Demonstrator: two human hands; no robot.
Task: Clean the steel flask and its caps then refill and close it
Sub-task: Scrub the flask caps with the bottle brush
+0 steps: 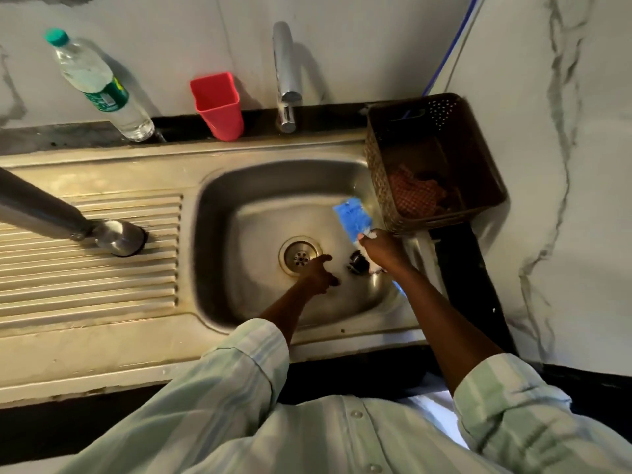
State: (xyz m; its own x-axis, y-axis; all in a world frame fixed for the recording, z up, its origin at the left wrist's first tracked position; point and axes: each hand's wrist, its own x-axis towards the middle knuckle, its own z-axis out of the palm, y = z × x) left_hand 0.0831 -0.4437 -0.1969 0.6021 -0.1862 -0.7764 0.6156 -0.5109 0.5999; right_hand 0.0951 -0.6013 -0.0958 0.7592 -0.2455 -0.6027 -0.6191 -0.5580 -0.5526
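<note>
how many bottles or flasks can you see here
2: a clear plastic bottle leaning against the back wall at left, and the steel flask on the draining board. Others may sit hidden in the brown basket.

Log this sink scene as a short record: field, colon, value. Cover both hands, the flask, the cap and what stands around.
left hand: over the sink basin near the drain, holding nothing
right hand: grips a blue sponge
cap: small dark piece by the right hand; contact unclear
steel flask: on the ribbed drainboard
tap: no water stream visible
behind sink: plastic water bottle, red cup
right of basin: brown basket
</note>
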